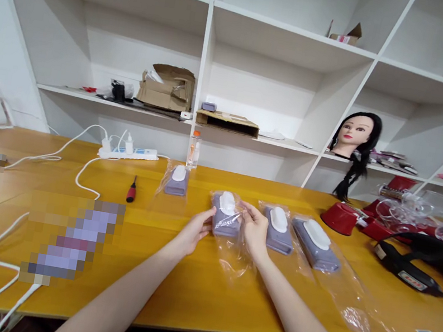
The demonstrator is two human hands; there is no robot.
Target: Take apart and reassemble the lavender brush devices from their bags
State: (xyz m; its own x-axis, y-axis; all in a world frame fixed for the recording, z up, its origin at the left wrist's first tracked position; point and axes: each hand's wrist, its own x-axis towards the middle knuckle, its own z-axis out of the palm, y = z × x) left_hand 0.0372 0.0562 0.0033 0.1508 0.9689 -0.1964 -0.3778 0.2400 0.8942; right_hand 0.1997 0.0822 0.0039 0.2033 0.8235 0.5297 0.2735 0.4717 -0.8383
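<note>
A grey-purple block with a white oval piece on top (226,220) sits in a clear plastic bag in front of me. My left hand (194,232) grips its left side, thumb at the edge and fingers curled beneath. At the right side, my right hand (254,229) pinches the clear bag (237,262), whose loose end trails toward me. Two similar bagged blocks lie to the right, a nearer one (277,238) beside my right hand and a farther one (317,251). Another bagged block (176,185) lies behind and to the left.
A red-and-black screwdriver (132,190) lies left of my hands. Farther left are a white power strip (134,154), white cables and a blurred-out device (73,240). A clear bottle (194,150) stands at the back. Black headgear (422,262) and red-based items (340,217) are at right.
</note>
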